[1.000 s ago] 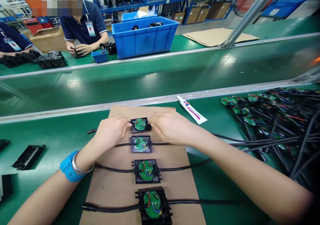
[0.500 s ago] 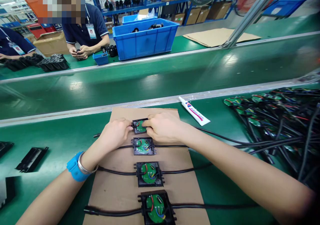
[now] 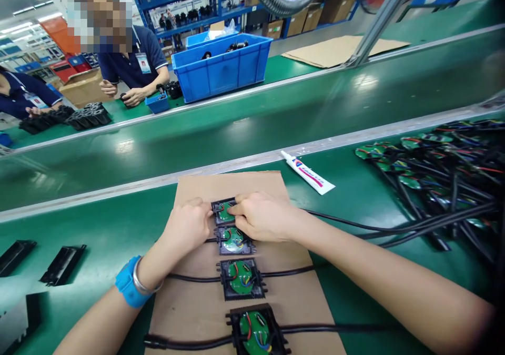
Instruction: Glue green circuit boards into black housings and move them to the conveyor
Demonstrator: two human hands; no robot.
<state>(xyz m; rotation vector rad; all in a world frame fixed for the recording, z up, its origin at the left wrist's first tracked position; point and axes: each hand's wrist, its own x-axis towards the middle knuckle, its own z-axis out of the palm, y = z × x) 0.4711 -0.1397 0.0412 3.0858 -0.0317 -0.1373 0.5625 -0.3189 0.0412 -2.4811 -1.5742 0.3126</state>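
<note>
Black plastic housings with round green circuit boards lie in a column on a cardboard sheet [image 3: 189, 313]. At the farthest housing [image 3: 224, 212], my left hand [image 3: 190, 219] is closed, its fingertips pinching the left end. My right hand [image 3: 266, 215] grips the right side of that housing, index finger on the board and the other fingers curled. Just below sits the second housing [image 3: 235, 241], close against the farthest one. Nearer to me are a third housing [image 3: 241, 279] and a fourth housing [image 3: 258, 331], black cables running out of both sides. My fingers hide part of the farthest housing.
A white glue tube [image 3: 310, 173] lies beyond my right hand. Wired circuit boards and cables form a pile [image 3: 442, 171] at right. Empty black casings [image 3: 63, 264] lie at left. Across the green belt, a co-worker [image 3: 134, 76] sits near a blue bin [image 3: 223, 66].
The view has tilted and shifted slightly. Both my hands stay at the farthest housing, which now sits closer to the second one. The co-worker's hands have moved apart.
</note>
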